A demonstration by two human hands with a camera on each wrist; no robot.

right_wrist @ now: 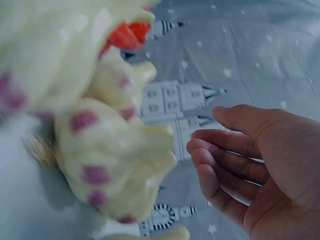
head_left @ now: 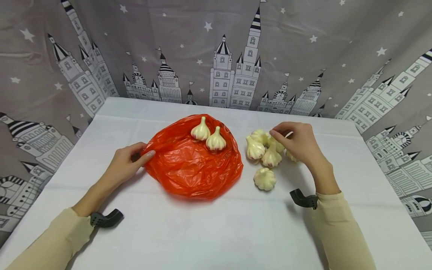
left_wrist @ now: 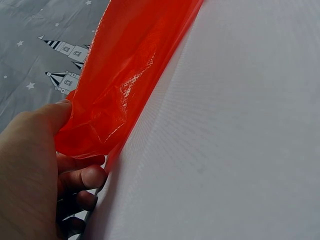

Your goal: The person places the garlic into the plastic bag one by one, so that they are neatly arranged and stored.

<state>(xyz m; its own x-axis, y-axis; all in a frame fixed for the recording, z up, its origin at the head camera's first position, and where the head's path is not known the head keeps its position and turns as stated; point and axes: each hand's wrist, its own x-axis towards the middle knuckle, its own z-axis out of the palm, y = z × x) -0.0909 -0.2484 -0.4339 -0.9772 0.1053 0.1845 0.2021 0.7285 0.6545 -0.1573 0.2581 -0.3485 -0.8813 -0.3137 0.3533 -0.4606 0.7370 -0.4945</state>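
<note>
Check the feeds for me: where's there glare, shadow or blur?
Head: glints on the bag, soft shadow beside the right sleeve; left wrist: bright streaks of glare on the bag; right wrist: nearest garlic looks soft and blurred, with pale highlights.

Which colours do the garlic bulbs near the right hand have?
The garlic bulbs are pale cream with purple patches; the right wrist view shows this best.

red plastic bag: crumpled, spread | two cream garlic bulbs: on it | other bulbs: beside it
</note>
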